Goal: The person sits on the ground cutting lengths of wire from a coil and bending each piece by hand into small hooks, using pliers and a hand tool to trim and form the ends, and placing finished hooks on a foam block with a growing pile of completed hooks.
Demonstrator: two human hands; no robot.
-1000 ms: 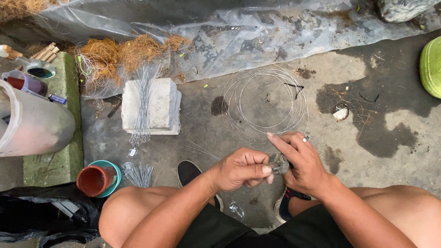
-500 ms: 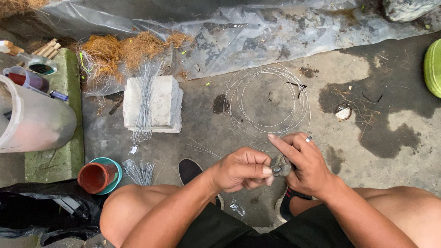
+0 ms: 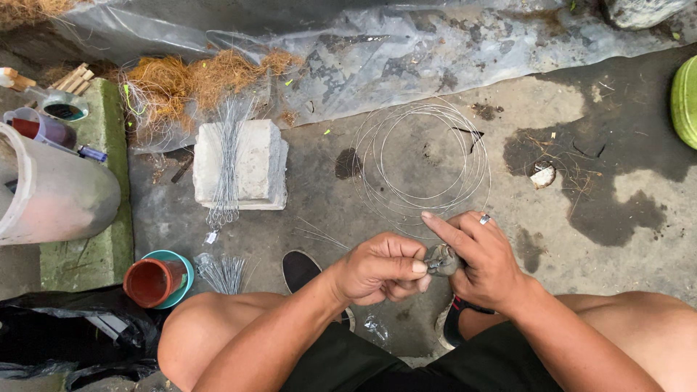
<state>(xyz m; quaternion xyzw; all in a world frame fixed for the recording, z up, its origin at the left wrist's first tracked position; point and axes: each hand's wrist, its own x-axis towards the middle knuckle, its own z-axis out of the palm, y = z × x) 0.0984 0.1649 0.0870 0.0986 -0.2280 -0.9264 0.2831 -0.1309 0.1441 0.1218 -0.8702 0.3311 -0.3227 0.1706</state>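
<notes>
My left hand (image 3: 381,270) and my right hand (image 3: 483,258) meet above my knees. Between them sits a small grey metal tool (image 3: 440,260), apparently pliers. The right hand wraps it, index finger stretched out; the left pinches thumb and fingers against its tip. A coil of thin wire (image 3: 425,156) lies on the concrete just beyond my hands, and its near loops reach them. A ring sits on one right finger.
A white block (image 3: 258,163) carries a bundle of cut wire pieces (image 3: 226,167). More cut wires (image 3: 221,270) lie by a terracotta pot on a teal lid (image 3: 152,282). Left: white bucket (image 3: 51,192), cups, black bag. Behind: coconut fibre (image 3: 192,80), plastic sheet (image 3: 435,43).
Both hands stay closed on the tool with only slight finger movement. The view has shifted a little.
</notes>
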